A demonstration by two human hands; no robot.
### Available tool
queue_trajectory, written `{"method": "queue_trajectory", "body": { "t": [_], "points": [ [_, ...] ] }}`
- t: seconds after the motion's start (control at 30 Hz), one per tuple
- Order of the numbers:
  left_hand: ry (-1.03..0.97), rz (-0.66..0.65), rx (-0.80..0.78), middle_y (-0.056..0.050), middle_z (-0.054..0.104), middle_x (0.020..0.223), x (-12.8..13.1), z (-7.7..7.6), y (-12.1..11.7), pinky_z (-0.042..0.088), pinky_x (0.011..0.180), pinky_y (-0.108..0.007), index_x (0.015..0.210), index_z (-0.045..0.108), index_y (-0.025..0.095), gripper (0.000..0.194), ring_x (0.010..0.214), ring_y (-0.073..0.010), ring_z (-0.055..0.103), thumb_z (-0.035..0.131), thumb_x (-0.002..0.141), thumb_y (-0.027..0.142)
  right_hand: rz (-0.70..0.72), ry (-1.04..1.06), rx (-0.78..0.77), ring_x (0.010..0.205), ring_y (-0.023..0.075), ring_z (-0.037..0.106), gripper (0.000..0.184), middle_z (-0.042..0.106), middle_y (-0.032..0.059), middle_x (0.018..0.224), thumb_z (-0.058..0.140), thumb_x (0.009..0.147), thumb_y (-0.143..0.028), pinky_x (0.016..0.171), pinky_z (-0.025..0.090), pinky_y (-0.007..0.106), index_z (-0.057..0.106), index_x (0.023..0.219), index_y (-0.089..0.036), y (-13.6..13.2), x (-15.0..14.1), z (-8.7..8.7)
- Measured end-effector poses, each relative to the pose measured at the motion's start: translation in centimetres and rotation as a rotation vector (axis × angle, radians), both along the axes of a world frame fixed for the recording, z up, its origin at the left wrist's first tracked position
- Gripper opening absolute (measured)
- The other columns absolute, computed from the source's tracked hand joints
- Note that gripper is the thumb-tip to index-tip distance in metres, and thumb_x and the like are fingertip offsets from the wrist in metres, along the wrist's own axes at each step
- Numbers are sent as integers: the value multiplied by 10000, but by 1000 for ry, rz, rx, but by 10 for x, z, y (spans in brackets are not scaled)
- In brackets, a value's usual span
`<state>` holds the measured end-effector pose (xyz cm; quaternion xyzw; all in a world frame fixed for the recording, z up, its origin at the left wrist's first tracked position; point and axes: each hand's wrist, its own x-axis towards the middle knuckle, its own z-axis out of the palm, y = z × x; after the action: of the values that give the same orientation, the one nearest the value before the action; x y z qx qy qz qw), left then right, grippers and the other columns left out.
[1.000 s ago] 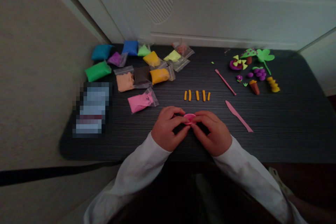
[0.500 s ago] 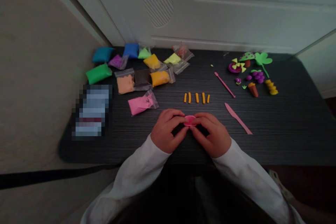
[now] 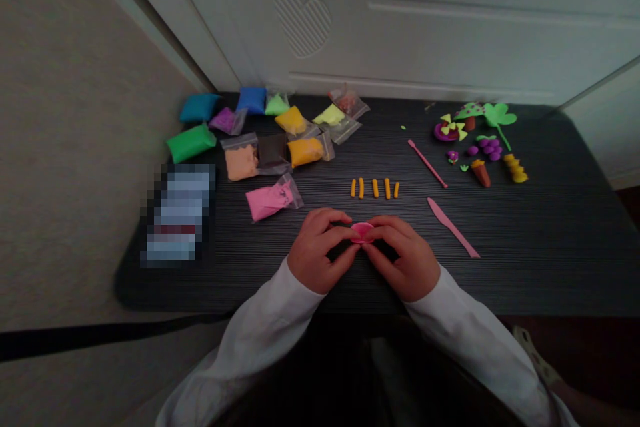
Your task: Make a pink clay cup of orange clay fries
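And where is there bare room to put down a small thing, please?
The widest patch is right of the knife, below the yellow twist. Another lies between the blurred screen and left grip, below the pink bag. It is crowded among the bags at upper left and the figures at upper right.

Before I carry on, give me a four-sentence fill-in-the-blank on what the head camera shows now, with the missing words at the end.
1. The left hand and right hand both hold a small piece coloured ____.
2. Beyond the hands, the orange sticks in a row number ____.
3. The pink knife-shaped tool lies nearer the ____ hand.
4. The clustered purple balls have a leaf coloured ____.

Missing words: pink; five; right; green.
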<state>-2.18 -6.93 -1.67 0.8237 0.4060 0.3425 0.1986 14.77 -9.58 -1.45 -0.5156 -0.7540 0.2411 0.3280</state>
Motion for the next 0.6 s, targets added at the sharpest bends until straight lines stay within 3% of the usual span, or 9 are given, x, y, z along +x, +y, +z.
{"method": "queue_trajectory", "body": {
  "t": [0.6],
  "points": [
    [31,-44,39,-42,576,965,-2,-6,-1,441,823,-367,807,646,223,121,977,-185,474,585,714,175,39,-7,27,963,174,543,185,573,67,1021,533,756,-171,835,475,356,582,930,-207,-3,8,-2]
  ]
}}
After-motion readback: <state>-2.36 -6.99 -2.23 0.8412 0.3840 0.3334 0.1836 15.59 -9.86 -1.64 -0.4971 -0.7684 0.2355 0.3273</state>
